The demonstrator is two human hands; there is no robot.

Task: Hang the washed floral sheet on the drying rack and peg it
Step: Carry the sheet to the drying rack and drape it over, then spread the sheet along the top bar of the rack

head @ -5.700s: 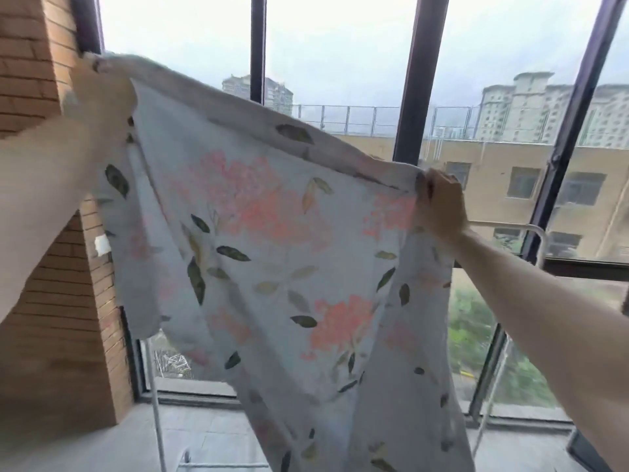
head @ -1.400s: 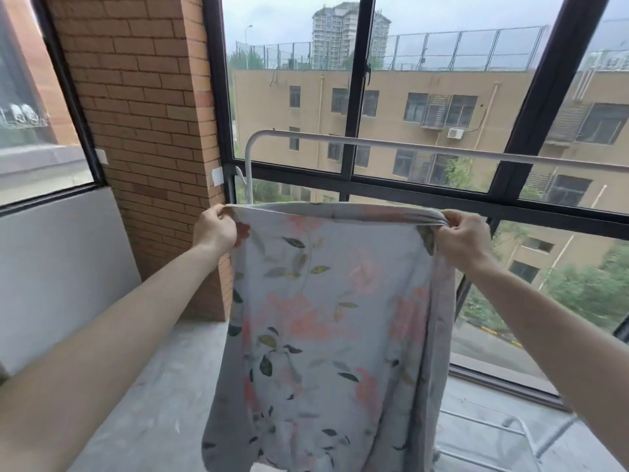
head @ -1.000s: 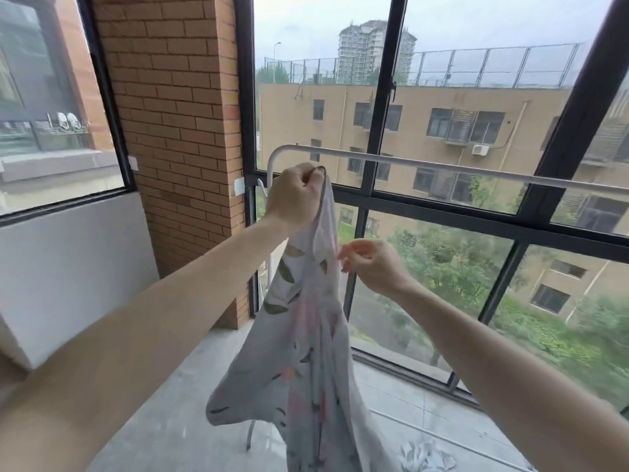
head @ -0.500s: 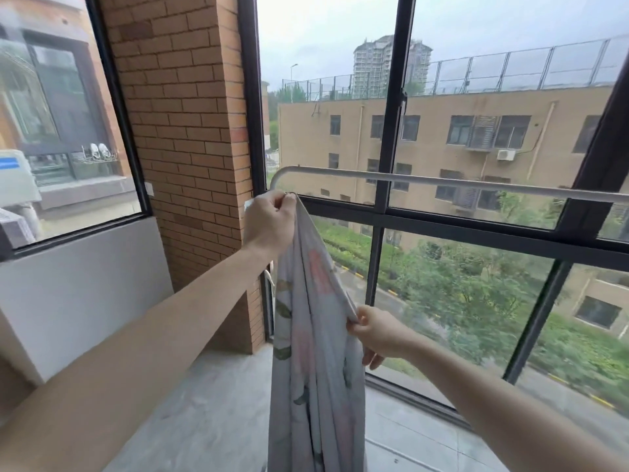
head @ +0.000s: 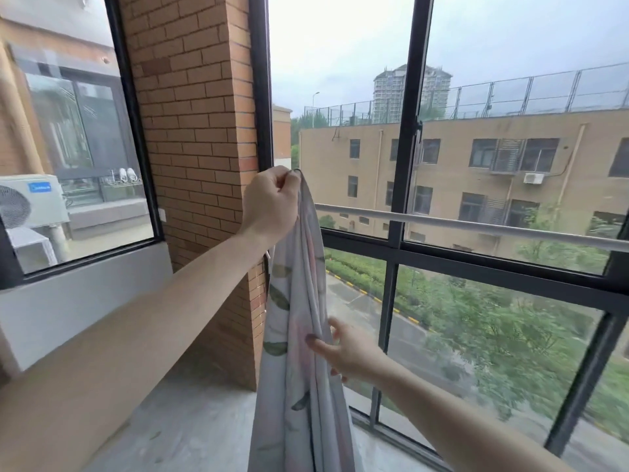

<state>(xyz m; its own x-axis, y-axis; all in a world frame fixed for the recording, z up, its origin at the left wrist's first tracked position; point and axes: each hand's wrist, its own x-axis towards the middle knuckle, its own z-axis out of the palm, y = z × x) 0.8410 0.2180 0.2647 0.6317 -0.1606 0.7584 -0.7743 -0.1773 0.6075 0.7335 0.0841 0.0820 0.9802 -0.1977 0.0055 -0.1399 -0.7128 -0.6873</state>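
Observation:
The floral sheet, pale with green leaves and pink blooms, hangs bunched in a narrow vertical column. My left hand is closed on its top corner, held a little above the left end of the rack's white top rail. My right hand is lower down at the sheet's right edge, thumb on the cloth and fingers curled behind the fold. The sheet is in front of the rail, not draped over it. No pegs are in view.
A brick pillar stands just left of the sheet. Dark-framed floor-to-ceiling windows run behind the rail. A grey ledge and side window lie to the left. Concrete floor below.
The sheet went from spread between both hands to bunched under my left hand. My left hand has risen above the rail; my right hand slid down the sheet's edge.

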